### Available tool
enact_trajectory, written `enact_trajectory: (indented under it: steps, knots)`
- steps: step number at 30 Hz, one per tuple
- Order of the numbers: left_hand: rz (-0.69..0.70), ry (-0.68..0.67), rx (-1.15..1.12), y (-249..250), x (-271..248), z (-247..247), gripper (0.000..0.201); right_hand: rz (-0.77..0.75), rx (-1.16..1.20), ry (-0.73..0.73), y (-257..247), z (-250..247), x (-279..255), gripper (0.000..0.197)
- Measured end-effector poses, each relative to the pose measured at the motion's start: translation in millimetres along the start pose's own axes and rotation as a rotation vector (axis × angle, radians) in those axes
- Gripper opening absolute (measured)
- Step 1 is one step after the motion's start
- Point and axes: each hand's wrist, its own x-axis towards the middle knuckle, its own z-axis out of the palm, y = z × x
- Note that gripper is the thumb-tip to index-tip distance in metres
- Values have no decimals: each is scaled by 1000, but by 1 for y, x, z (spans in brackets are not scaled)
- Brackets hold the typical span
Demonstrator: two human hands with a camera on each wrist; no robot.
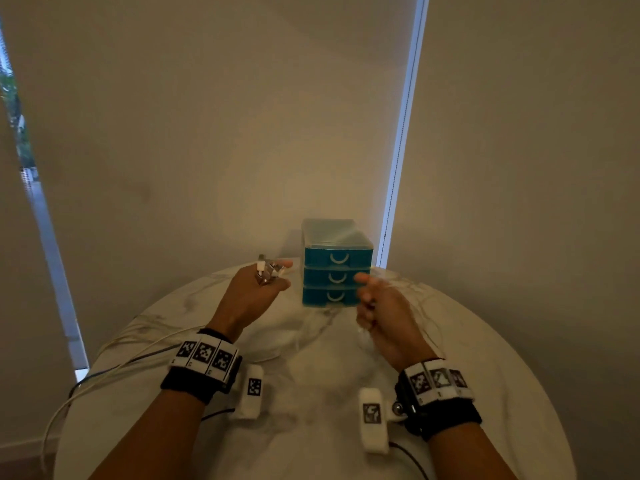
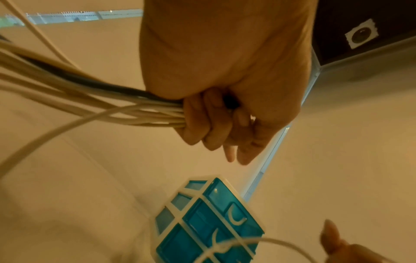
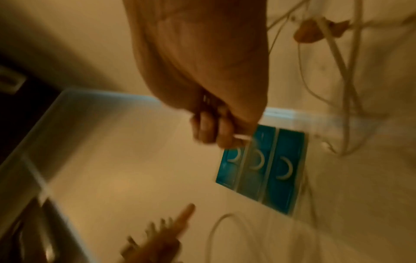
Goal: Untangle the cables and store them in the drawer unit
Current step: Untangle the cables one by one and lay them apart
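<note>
A small blue drawer unit (image 1: 336, 268) with three shut drawers stands at the back of the round marble table (image 1: 311, 393); it also shows in the wrist views (image 2: 209, 222) (image 3: 263, 169). My left hand (image 1: 254, 292) is raised left of the unit and grips a bundle of white cables and one dark cable (image 2: 90, 105), whose plugs (image 1: 266, 270) stick up above the knuckles. My right hand (image 1: 377, 310) hovers before the lower drawers, fingers curled on a thin white cable (image 3: 242, 137). Blur hides the exact grip.
Loose cables (image 1: 104, 365) trail off the table's left edge. More thin white cable (image 1: 419, 303) lies tangled on the table right of the unit. Roller blinds hang just behind the table. Bare marble lies between my forearms.
</note>
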Motion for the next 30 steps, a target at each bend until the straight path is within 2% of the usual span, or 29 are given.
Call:
enact_trajectory:
  steps: [2,3,4,6,7,8,10,12,14,15,18,20,22,25,26,30]
  knots:
    - [51,-19,-59,5,-2,1,18,147,-385,-195,7,15,-11,26]
    - [68,-47,-47,8,-4,1,22,200,-545,-287,10,23,-18,27]
    - [84,-88,-8,8,-4,0,34,205,-702,-362,13,29,-22,28]
    - [108,-192,73,9,-7,1,60,105,-1034,-501,17,40,-27,30]
    - [107,-248,99,12,-9,2,64,86,-1108,-509,18,44,-29,33]
    - [93,-292,102,15,-11,3,55,78,-1134,-503,17,48,-31,35]
    - [98,-403,88,22,-16,6,23,119,-1141,-508,15,51,-32,36]
    - [121,-496,116,20,-16,11,21,117,-1171,-541,16,54,-32,36]
    - [107,-498,112,19,-16,13,6,83,-1187,-571,21,52,-30,36]
    - [110,-475,104,17,-14,14,8,70,-1206,-601,23,51,-30,34]
    - [83,-304,101,13,-8,10,8,32,-1122,-490,22,43,-28,14]
    - [39,-127,80,11,-3,5,16,25,-938,-396,18,31,-22,15]
    - [17,-15,-5,9,-2,-1,18,21,-609,-283,9,19,-19,14]
    - [-26,93,-143,9,0,-5,16,135,12,-154,2,-6,-8,34]
    - [-26,128,-181,8,1,-6,17,173,113,-117,4,-14,-4,38]
    - [-32,243,-326,4,2,-9,23,178,-26,111,21,-30,12,35]
